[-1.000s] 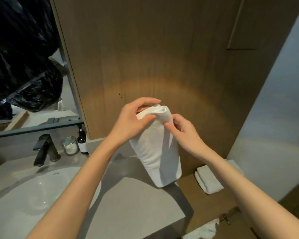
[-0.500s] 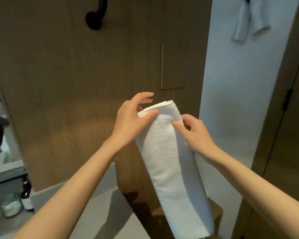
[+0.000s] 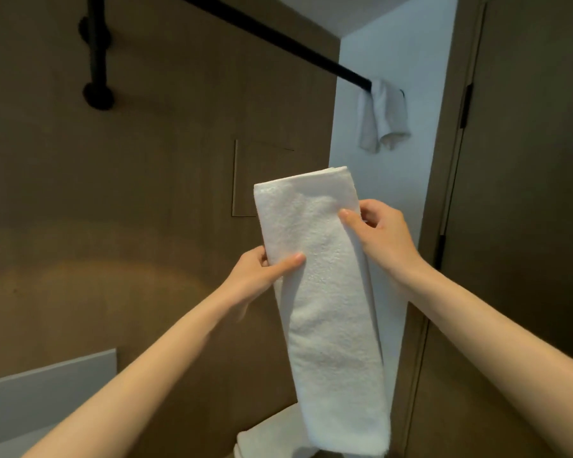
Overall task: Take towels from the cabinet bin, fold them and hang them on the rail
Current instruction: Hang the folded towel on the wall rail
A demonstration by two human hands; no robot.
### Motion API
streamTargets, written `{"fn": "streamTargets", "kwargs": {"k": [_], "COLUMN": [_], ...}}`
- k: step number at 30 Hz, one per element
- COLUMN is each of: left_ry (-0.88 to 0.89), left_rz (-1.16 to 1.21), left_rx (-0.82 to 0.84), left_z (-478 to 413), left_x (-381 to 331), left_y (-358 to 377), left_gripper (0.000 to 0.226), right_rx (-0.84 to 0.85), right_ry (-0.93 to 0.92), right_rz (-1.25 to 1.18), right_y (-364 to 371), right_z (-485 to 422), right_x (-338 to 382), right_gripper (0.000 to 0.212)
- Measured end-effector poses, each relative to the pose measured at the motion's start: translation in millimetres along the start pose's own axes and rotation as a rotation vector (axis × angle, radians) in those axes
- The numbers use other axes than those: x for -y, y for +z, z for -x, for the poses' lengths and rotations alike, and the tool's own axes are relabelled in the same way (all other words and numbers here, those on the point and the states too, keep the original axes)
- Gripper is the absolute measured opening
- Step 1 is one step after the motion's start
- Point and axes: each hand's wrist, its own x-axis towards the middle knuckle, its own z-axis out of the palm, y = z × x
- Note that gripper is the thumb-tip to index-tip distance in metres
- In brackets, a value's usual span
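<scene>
A white towel (image 3: 325,292), folded into a long strip, hangs upright in front of me. My left hand (image 3: 262,272) pinches its left edge, thumb on the front. My right hand (image 3: 377,233) grips the right edge a little higher, thumb across the front. Above runs a black rail (image 3: 278,38), slanting from the upper middle down to the right. A small white towel (image 3: 382,115) hangs over the rail's right end against the pale wall.
A black rail bracket (image 3: 96,54) is fixed to the brown wood panel at upper left. A dark door (image 3: 526,226) stands at the right. The grey counter edge (image 3: 47,378) shows at lower left. More white cloth (image 3: 265,438) lies below the held towel.
The view has tilted up, bringing the rail and the hung towel into sight. My left hand slid from the towel's top down to its left edge, and the strip now stands straighter and higher.
</scene>
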Motion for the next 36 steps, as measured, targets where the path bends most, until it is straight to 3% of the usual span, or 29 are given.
{"fn": "streamTargets", "kwargs": {"k": [5, 8, 12, 14, 21, 25, 36], "left_ry": [0.066, 0.077, 0.095, 0.116, 0.274, 0.330, 0.495], "left_rz": [0.017, -0.006, 0.001, 0.010, 0.130, 0.147, 0.017], "left_rx": [-0.060, -0.132, -0.201, -0.219, -0.222, -0.233, -0.303], "left_z": [-16.7, -40.6, -84.1, -106.7, -191.2, -249.0, -381.5], "left_x": [-34.1, -56.8, -78.4, -85.1, -106.7, -126.4, -183.9], "left_y": [47.2, 64.1, 82.2, 89.4, 104.8, 104.1, 97.6], "left_gripper": [0.028, 0.028, 0.032, 0.031, 0.033, 0.029, 0.053], "right_rx": [0.002, 0.008, 0.066, 0.083, 0.040, -0.035, -0.256], "right_ry": [-0.004, 0.046, 0.088, 0.080, -0.181, -0.304, -0.516], "right_rz": [0.028, -0.010, -0.068, -0.086, -0.153, -0.142, -0.143], "right_y": [-51.6, -72.1, -88.5, -92.9, -80.1, -75.9, -70.9], "right_z": [-36.8, -62.2, -90.7, -99.1, -138.5, -193.2, -356.9], "right_x": [-3.7, -4.7, -11.4, -22.7, -82.6, -100.8, -111.2], "right_gripper": [0.027, 0.037, 0.032, 0.044, 0.070, 0.065, 0.051]}}
